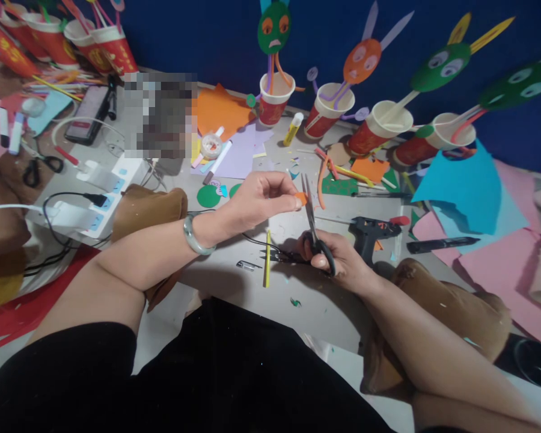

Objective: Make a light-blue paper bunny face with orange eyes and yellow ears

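My left hand [264,195] pinches a small orange paper scrap [301,198] between thumb and fingertips, just above the grey table [252,288]. A pale bangle sits on that wrist. My right hand [333,258] grips the black handles of a pair of scissors [310,219], blades pointing up. The blades meet the edge of the orange scrap. Both forearms rest near brown cushions.
A black glue gun [372,231], a yellow stick [267,258] and a small clip [247,264] lie near my hands. Several red paper cups [276,99] with paper faces line the back. Coloured paper sheets [469,192] lie right; a power strip [94,204] and another pair of scissors [38,165] left.
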`<state>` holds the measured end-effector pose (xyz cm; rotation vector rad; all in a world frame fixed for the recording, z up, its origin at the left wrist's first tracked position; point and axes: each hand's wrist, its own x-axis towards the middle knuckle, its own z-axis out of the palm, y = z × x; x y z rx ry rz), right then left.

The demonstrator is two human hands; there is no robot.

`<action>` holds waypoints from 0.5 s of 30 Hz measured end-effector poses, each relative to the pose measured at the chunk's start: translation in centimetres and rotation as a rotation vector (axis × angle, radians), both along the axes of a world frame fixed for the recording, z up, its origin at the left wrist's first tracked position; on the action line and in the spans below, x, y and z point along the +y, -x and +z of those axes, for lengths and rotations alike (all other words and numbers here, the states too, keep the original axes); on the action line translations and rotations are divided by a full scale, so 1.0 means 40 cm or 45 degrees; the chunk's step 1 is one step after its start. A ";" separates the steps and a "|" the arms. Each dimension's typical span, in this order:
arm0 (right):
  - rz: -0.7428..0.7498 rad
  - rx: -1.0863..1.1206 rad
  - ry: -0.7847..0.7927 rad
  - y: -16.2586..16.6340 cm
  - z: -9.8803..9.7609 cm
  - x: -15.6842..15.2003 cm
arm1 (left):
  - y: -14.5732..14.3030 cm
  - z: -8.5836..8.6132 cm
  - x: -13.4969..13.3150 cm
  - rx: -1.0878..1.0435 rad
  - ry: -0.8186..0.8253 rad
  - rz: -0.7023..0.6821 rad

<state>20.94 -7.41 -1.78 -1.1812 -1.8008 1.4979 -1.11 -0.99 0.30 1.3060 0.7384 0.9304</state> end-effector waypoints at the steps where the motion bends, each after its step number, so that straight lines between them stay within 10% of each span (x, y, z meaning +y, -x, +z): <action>1: 0.000 -0.002 0.001 0.000 0.000 0.000 | 0.000 -0.001 0.000 0.003 0.000 0.002; 15: 0.032 -0.036 -0.036 -0.002 0.001 0.000 | 0.001 0.008 0.003 -0.014 -0.025 -0.010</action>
